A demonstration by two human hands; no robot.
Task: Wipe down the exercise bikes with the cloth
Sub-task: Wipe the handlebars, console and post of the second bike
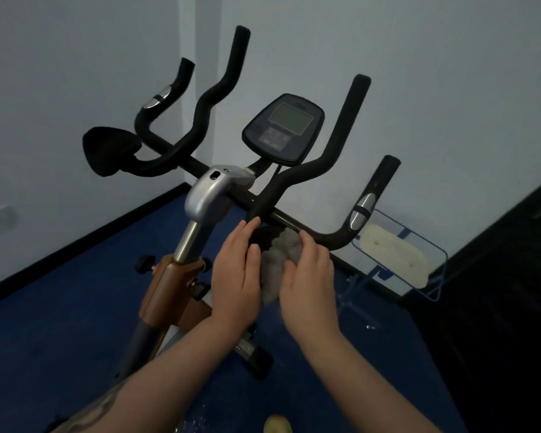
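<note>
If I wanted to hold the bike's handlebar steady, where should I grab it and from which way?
Probably the long right upright bar of the handlebar. It is round, bare and slim enough for fingers to wrap around. Reach in from the near side, above where the left hand and right hand bunch the cloth, and clear of the screen.
</note>
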